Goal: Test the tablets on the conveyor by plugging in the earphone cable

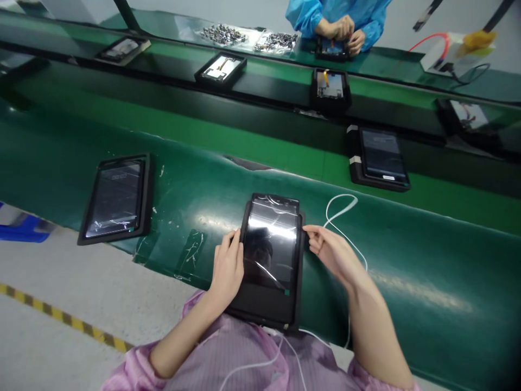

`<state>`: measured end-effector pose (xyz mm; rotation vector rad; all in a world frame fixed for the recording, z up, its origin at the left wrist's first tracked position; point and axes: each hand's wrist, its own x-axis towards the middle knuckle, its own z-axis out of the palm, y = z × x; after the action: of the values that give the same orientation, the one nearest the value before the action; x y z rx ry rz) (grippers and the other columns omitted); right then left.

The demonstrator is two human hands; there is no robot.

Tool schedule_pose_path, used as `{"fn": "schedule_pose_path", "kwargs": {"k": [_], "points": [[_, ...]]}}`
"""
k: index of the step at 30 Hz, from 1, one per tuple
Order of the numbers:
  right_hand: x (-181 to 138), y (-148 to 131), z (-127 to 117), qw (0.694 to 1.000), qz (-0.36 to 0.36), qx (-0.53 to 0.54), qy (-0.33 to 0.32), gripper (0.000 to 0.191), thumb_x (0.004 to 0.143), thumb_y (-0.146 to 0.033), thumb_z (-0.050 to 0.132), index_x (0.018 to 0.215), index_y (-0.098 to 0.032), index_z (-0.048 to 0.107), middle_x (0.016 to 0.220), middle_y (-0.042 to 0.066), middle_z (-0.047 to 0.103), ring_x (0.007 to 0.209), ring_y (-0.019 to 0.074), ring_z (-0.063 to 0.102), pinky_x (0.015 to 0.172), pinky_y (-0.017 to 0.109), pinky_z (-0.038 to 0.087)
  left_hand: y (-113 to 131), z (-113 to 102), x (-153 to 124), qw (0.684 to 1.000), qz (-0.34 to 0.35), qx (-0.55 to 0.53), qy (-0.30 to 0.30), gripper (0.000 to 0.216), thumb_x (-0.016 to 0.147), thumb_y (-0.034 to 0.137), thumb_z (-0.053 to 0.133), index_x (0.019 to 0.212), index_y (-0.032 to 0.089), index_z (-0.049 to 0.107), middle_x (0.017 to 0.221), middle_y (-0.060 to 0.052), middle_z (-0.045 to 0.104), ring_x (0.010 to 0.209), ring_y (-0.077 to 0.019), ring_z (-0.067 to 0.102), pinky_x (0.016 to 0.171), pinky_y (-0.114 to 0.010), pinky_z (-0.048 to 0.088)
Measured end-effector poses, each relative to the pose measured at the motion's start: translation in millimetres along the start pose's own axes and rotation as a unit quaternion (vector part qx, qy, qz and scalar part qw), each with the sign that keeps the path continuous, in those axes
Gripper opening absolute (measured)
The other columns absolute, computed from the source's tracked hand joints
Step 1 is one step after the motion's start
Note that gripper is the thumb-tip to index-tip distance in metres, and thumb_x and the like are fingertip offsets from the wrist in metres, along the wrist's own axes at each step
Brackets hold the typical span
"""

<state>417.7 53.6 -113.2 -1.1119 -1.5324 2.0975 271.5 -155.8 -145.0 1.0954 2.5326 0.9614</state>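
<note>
A black, glossy-screened tablet [271, 258] lies face up at the lower centre of the frame, on a black, rectangular foam tray [260, 304]. The front glass is in place; I judge seating in the tray incomplete, since the tray's lower end is bare. My left hand [228, 266] lies along the left edge, fingers together; its grip cannot be told. My right hand [334, 258] has thumb and forefinger close together at the right edge; I cannot tell whether they pinch anything. No connection of the thin white cable [350, 206] to the tablet is visible.
</note>
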Motion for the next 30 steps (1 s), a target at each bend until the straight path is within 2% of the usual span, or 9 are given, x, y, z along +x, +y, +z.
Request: {"fn": "schedule_pose_path", "kwargs": {"k": [3,6,10,15,20,26,30], "points": [[4,-19,-20,0.994,0.051,0.090,-0.027,0.031,0.068,-0.046,0.078,0.081,-0.018,0.075,0.073,0.004,0.054,0.061,0.0128,0.050,0.053,0.023,0.048,-2,-7,0,0.999,0.023,-0.042,-0.019,0.044,0.101,0.027,0.033,0.145,0.024,0.039,0.139,-0.014,0.051,0.126,-0.0270,0.054,0.099,-0.046,0.047],[17,-39,-28,0.997,0.035,0.074,-0.018,0.022,0.073,-0.033,0.077,0.089,-0.017,0.076,0.076,0.005,0.058,0.067,0.0129,0.056,0.056,0.019,0.052,-3,-12,3,0.994,0.082,-0.050,-0.050,0.061,0.099,0.034,0.043,0.154,0.027,0.017,0.153,-0.014,0.037,0.141,-0.0305,0.038,0.110,-0.052,0.038],[55,-59,-13,0.999,0.000,0.032,-0.034,0.021,0.074,-0.022,0.078,0.094,-0.015,0.076,0.069,0.002,0.058,0.065,0.0111,0.057,0.060,0.017,0.054,-2,-15,6,0.986,0.119,-0.042,-0.109,0.089,0.092,0.041,0.057,0.155,0.030,-0.005,0.160,-0.016,0.026,0.146,-0.0356,0.029,0.114,-0.057,0.033],[106,-56,16,0.998,-0.039,0.049,0.008,0.008,0.073,-0.020,0.080,0.079,-0.018,0.074,0.073,0.002,0.066,0.068,0.0107,0.064,0.070,0.018,0.058,3,-18,4,0.976,0.117,-0.054,-0.175,0.114,0.084,0.046,0.068,0.151,0.030,-0.023,0.164,-0.019,0.007,0.150,-0.0408,0.012,0.116,-0.063,0.027],[126,-32,29,0.993,-0.068,0.089,0.030,0.021,0.066,-0.031,0.088,0.074,-0.019,0.073,0.065,-0.001,0.064,0.061,0.0102,0.064,0.058,0.016,0.057,4,-22,4,0.967,0.107,-0.058,-0.225,0.130,0.074,0.043,0.078,0.149,0.031,-0.028,0.164,-0.019,-0.003,0.150,-0.0428,0.001,0.117,-0.068,0.018],[130,-14,25,0.989,-0.100,0.102,0.044,0.040,0.052,-0.047,0.094,0.070,-0.020,0.070,0.066,-0.002,0.063,0.066,0.0114,0.066,0.065,0.018,0.059,3,-23,7,0.962,0.109,-0.054,-0.246,0.135,0.070,0.046,0.081,0.149,0.032,-0.028,0.164,-0.019,-0.006,0.149,-0.0441,-0.003,0.116,-0.069,0.015],[128,-9,20,0.987,-0.135,0.081,0.039,0.042,0.055,-0.051,0.091,0.073,-0.020,0.069,0.069,-0.002,0.062,0.068,0.0120,0.066,0.068,0.020,0.059,2,-22,5,0.965,0.110,-0.050,-0.231,0.131,0.071,0.046,0.079,0.150,0.029,-0.024,0.164,-0.019,0.000,0.150,-0.0435,0.001,0.116,-0.067,0.019]]}}
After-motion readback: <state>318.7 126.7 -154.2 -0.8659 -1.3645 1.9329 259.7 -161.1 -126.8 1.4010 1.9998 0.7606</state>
